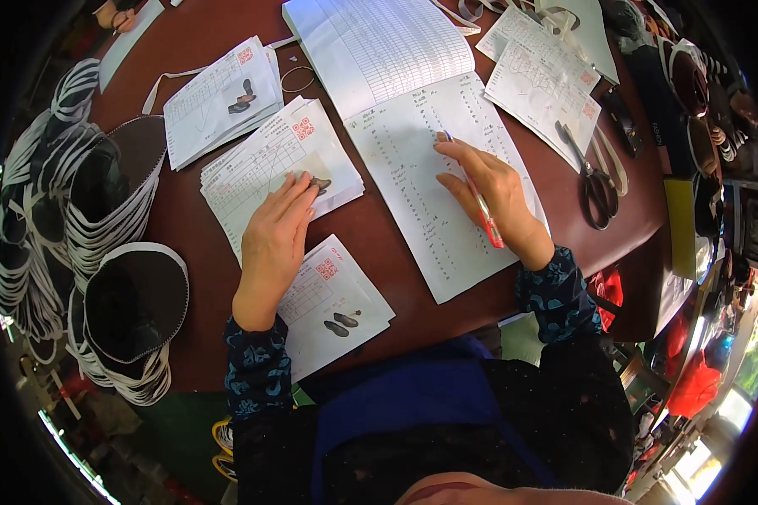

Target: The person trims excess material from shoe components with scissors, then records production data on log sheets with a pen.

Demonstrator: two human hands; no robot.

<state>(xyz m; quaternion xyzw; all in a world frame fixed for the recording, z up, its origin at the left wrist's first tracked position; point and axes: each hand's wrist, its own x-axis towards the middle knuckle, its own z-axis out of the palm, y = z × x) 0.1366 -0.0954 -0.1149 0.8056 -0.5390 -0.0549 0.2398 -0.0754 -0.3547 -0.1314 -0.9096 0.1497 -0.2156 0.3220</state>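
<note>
My left hand (274,240) lies flat, fingers together, on a stack of printed forms (261,164) that carry a small shoe picture and a red stamp. My right hand (490,192) grips a red pen (483,212), its tip on a long white sheet of written rows (413,194). Under my left wrist lies another form with shoe pictures (341,307). All rest on a dark red-brown table (379,244).
Stacks of black cut shoe pieces with white edges (118,278) fill the left side. More form stacks (219,97) and a big ruled sheet (387,42) lie further back. Black scissors (594,181) sit at the right near more forms (543,80).
</note>
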